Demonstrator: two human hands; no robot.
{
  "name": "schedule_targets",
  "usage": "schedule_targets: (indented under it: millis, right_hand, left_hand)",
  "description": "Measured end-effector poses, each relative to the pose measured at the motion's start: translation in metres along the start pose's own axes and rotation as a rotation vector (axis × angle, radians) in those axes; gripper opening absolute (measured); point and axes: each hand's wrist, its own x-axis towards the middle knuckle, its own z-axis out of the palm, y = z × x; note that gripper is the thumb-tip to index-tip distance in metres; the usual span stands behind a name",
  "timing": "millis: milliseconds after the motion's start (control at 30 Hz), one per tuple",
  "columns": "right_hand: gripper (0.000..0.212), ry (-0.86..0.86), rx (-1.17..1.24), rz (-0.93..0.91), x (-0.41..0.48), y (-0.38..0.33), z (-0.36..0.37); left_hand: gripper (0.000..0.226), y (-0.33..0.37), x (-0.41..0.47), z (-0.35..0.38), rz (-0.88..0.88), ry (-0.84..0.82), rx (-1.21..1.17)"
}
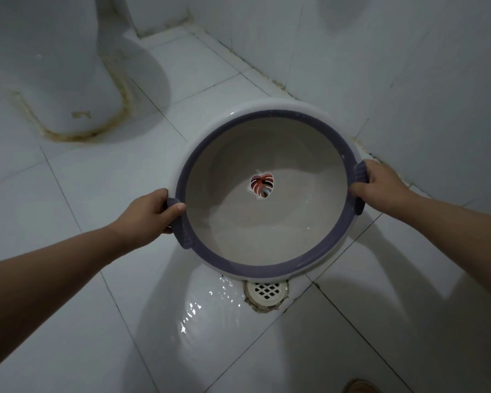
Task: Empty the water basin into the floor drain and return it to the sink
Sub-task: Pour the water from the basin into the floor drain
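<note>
1. While both bare arms reach forward, the basin (267,222) hangs in the air over the white tiled floor (82,307), its near edge lying over the top of the floor drain (267,292) as seen from the head camera.
2. Round and wide, the basin is white outside and pale cream inside, with a dull purple band running all the way round the rim.
3. Two ribbed purple grips stick out from that band, one on each side.
4. A small leaf picture (261,186) in red, white and dark tones sits at the middle of the bottom.
5. Whether much water remains inside, I cannot tell; a few glints show low on the inner wall.
6. The left hand (150,212) is wrapped round the left grip, thumb lying over the rim.
7. The right hand (379,187) is clenched round the right grip.
8. Wet, shining water (201,304) lies on the tiles just left of the drain.
9. A toilet base (68,80) stands at far left, well apart from the basin.
</note>
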Motion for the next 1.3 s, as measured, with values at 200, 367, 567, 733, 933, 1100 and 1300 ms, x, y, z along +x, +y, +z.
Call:
schedule_targets:
  millis: [200, 367, 567, 733, 933, 1100, 1300]
  right_hand:
    - [0.02, 0.005, -0.02, 0.005, -0.002, 0.0, -0.001]
    - [0.036, 0.001, -0.006, 0.02, -0.006, -0.003, -0.003]
    - [0.029, -0.002, -0.013, 0.058, -0.008, -0.001, -0.005]
    - [0.026, -0.008, -0.014, 0.075, -0.008, -0.001, -0.006]
    - [0.027, -0.009, -0.008, 0.1, -0.009, -0.001, -0.007]
    - [0.03, -0.012, -0.009, 0.116, -0.011, -0.002, -0.007]
    - [0.027, -0.024, -0.041, 0.118, -0.011, -0.002, -0.009]
  left_hand:
    - [0.028, 0.002, -0.001, -0.003, 0.019, 0.006, 0.029]
    - [0.026, 0.003, 0.0, -0.005, 0.03, 0.015, 0.055]
    - [0.027, 0.004, -0.001, -0.007, 0.033, 0.014, 0.053]
    - [0.028, 0.004, -0.003, -0.008, 0.036, 0.007, 0.059]
    - [0.029, 0.006, -0.004, -0.01, 0.054, 0.011, 0.079]
    - [0.027, 0.007, -0.005, -0.01, 0.069, 0.012, 0.088]
    - [0.024, 0.007, -0.007, -0.01, 0.09, 0.009, 0.109]
